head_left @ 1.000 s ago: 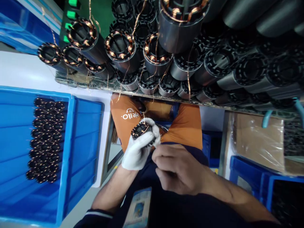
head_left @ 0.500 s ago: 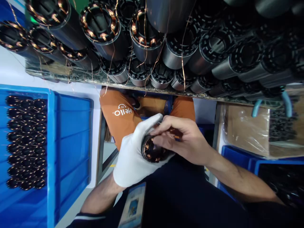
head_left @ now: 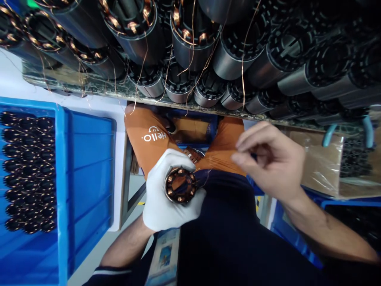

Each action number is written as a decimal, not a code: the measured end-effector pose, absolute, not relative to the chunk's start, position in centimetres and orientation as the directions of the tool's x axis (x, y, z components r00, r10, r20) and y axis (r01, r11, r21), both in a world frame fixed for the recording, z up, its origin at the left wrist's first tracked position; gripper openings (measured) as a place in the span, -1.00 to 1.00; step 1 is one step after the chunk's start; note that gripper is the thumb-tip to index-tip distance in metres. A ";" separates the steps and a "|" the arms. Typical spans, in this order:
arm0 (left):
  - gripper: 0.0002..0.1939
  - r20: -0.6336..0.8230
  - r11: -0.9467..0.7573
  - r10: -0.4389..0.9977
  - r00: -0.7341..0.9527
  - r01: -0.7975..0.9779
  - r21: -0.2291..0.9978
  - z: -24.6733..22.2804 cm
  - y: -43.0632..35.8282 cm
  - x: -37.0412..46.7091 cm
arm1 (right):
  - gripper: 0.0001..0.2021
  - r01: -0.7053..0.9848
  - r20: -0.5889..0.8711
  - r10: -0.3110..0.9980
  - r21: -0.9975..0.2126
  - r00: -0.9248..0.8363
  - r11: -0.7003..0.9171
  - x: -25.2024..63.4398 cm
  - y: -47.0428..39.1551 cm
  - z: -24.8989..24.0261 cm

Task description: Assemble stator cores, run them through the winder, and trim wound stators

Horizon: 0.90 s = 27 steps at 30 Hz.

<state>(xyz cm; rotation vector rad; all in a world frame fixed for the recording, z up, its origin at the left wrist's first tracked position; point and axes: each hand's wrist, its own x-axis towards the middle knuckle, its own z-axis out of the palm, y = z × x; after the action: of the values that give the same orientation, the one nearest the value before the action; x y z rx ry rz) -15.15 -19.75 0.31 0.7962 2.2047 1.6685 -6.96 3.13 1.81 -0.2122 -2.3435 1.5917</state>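
A white glove covers my left hand (head_left: 169,194), whose fingers wrap round a dark cylindrical stator (head_left: 180,186). Its ring of copper windings faces up, and a thin wire sticks out at its right. Bare and raised off to the right, my right hand (head_left: 270,159) is apart from the stator. Its thumb and index finger are spaced a little apart at the tips, the other fingers curl in, and nothing shows between them.
Metal cylinders (head_left: 229,63) crowd the bench edge (head_left: 104,89) ahead, some with copper wires hanging down. A blue bin (head_left: 89,159) at the left holds rows of wound parts (head_left: 29,171). Blue-handled pliers (head_left: 369,131) and a cardboard box (head_left: 321,167) are at the right.
My right hand has let go of the stator's top and moved right and slightly up. The stator's wound end now shows fully in my left hand, which has shifted slightly left.
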 end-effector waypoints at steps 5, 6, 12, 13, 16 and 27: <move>-0.62 0.040 0.205 0.646 -0.763 0.224 0.953 1.1 -19.4 -15.5 | -0.89 -0.422 0.404 -0.195 -0.608 -0.894 0.673 -6.9 3.4 2.4; -0.62 0.039 0.226 0.657 -0.753 0.246 0.943 1.1 -19.5 -15.5 | -0.89 -0.447 0.401 -0.235 -0.595 -0.885 0.668 -6.9 3.7 2.1; -0.68 0.142 0.484 0.718 -0.681 0.635 0.602 -0.1 -20.5 -15.4 | -0.56 -0.210 0.093 -0.199 -0.652 -0.976 0.729 -6.3 4.8 1.4; -0.68 0.151 0.493 0.740 -0.656 0.681 0.541 -0.3 -20.5 -15.3 | -0.45 -0.168 0.046 -0.185 -0.671 -0.982 0.722 -6.2 4.3 1.5; -0.69 0.146 0.474 0.792 -0.592 0.748 0.464 -0.3 -20.0 -15.0 | -0.37 -0.148 -0.063 -0.278 -0.725 -0.958 0.673 -6.2 2.6 1.6; -0.47 0.104 0.084 0.703 -0.704 0.227 0.970 1.0 -19.9 -16.5 | -0.77 -0.055 -0.111 -0.436 -0.935 -0.893 0.351 -7.6 4.7 5.8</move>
<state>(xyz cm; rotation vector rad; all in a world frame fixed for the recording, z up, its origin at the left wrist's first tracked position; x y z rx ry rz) -16.46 -19.93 0.95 0.9166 1.9788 1.6535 -7.62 4.74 5.82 0.5413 -2.8477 1.9446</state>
